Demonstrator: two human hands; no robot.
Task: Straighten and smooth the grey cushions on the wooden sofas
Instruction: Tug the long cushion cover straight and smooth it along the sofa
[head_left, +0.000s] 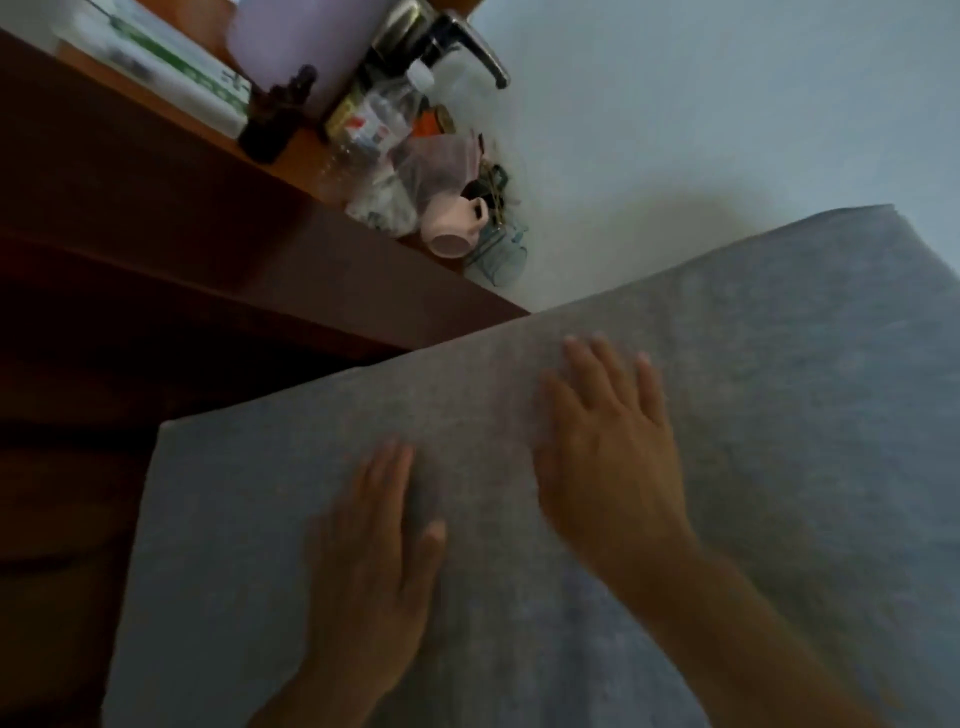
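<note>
A large grey cushion (753, 415) fills the lower right of the head view, its top edge running up towards a pale wall. My left hand (374, 561) lies flat on its fabric, palm down, fingers together and pointing up. My right hand (613, 447) rests flat beside it, a little higher, with fingers spread. Neither hand holds anything. The wooden sofa frame is hidden under the cushion.
A dark brown wooden shelf (218, 239) runs along the left, close to the cushion's upper left edge. On it stand a pink mug (452, 223), a plastic bottle (374, 130), a dark dropper bottle (275, 114), a white box (171, 78) and a pump dispenser (462, 47).
</note>
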